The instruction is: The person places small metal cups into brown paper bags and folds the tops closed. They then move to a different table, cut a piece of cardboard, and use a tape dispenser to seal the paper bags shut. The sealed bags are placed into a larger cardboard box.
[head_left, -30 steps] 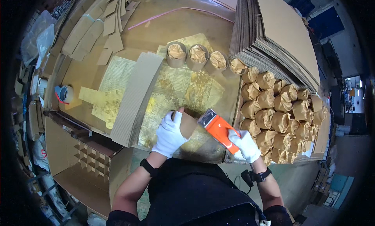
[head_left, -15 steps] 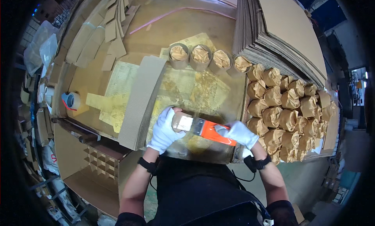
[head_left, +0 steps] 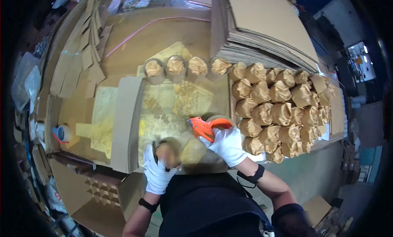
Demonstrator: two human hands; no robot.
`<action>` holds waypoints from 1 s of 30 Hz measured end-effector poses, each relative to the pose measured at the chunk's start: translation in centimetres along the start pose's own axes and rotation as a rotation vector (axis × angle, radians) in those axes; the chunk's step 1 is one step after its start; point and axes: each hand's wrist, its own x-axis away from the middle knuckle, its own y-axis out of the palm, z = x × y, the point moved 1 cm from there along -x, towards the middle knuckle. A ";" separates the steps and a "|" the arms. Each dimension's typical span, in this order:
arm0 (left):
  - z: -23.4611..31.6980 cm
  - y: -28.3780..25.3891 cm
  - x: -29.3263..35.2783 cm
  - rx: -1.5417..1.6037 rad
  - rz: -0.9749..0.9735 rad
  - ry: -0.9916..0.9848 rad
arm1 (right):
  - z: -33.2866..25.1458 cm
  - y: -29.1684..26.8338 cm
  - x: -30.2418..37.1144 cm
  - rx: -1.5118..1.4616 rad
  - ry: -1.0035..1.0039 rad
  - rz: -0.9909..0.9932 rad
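My left hand (head_left: 156,174), in a white glove, is closed round a short, round brown piece (head_left: 168,154) near the table's front edge. This piece looks like a tube seen end-on; its tan end is blurred. To its right, my gloved right hand (head_left: 230,147) grips an orange tape dispenser (head_left: 200,127) with a roll of brown tape on it. The dispenser is held over the table, apart from the tube. Beyond the hands stands a row of several grey-brown tubes (head_left: 177,75) with crumpled brown paper in their tops.
Several paper-topped pieces (head_left: 270,114) stand packed together at the right. Behind them rises a stack of cardboard sheets (head_left: 270,11). Cardboard strips (head_left: 126,126) stand left of my hands, with a tape roll (head_left: 62,133) farther left. A carton with dividers (head_left: 102,192) sits below the table's left front.
The tape dispenser has come away from the tube and turned, its front now pointing left. My left hand has moved nearer to me and tipped the tube end-up. The whole view has shifted.
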 end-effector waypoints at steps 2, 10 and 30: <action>0.0 0.8 -2.0 -0.057 -0.183 -0.011 | 2.4 1.4 1.9 0.081 -0.049 -0.006; -1.8 -0.8 -16.8 -0.351 0.088 -0.007 | 8.5 -6.2 0.5 -0.047 -0.148 0.154; 0.7 -9.9 -7.2 -0.265 -0.116 -0.354 | 19.2 -15.8 -0.5 -0.489 0.408 0.269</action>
